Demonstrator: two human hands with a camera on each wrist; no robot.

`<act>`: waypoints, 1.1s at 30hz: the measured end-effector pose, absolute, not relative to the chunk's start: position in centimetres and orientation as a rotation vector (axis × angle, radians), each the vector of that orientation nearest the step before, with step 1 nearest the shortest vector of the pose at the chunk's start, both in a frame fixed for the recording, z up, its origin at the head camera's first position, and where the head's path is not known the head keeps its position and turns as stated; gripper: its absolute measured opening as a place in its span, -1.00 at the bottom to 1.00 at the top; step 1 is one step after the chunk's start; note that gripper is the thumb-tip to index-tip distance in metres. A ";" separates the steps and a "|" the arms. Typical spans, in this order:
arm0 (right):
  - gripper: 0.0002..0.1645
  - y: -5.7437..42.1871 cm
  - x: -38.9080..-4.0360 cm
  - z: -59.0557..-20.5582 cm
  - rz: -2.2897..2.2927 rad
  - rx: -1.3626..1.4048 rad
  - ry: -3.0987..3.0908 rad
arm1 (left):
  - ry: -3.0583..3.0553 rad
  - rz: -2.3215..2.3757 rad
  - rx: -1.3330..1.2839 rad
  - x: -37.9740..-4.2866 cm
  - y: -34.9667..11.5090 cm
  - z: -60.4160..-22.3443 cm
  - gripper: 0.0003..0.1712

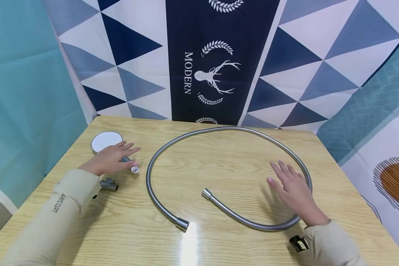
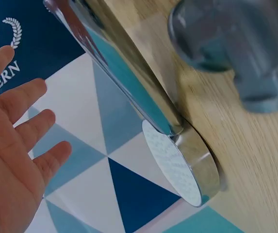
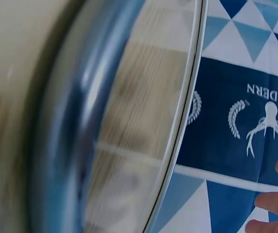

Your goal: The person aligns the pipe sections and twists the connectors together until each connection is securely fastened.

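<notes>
A shower head (image 1: 105, 140) with a round white face lies at the table's left side, its chrome handle (image 2: 134, 77) large in the left wrist view. Over that handle, partly hiding it, hangs my left hand (image 1: 111, 159), fingers spread and holding nothing. A small grey metal fitting (image 1: 109, 184), perhaps a valve, lies nearer me, partly behind the left sleeve. A silver shower hose (image 1: 229, 128) loops across the middle, both metal ends facing the near centre. Above the loop's right side is my right hand (image 1: 292, 190), fingers extended, gripping nothing; whether it touches the hose is unclear.
The pale wooden table (image 1: 199, 162) carries all these things. A patterned cloth (image 1: 136, 59) hangs behind its far edge, and teal cloth (image 1: 26, 92) hangs at the left. A bright reflection lies near the front middle of the tabletop.
</notes>
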State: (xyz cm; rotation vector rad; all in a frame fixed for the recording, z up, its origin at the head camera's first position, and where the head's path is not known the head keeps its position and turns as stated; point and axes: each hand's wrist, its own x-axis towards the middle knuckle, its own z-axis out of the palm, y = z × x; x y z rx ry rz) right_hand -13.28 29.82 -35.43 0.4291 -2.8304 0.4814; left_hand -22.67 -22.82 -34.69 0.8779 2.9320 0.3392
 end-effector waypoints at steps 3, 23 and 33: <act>-0.32 29.0 -13.1 -35.4 0.512 0.467 -2.857 | 2.916 0.324 0.876 -23.2 -23.0 -34.7 -0.25; -0.37 26.3 -12.5 -36.5 1.127 0.496 -2.943 | 2.853 0.183 0.715 -24.7 -23.8 -35.3 -0.22; -0.37 24.8 -12.5 -37.0 1.171 0.606 -2.993 | 2.795 0.148 0.715 -25.2 -23.9 -36.3 -0.15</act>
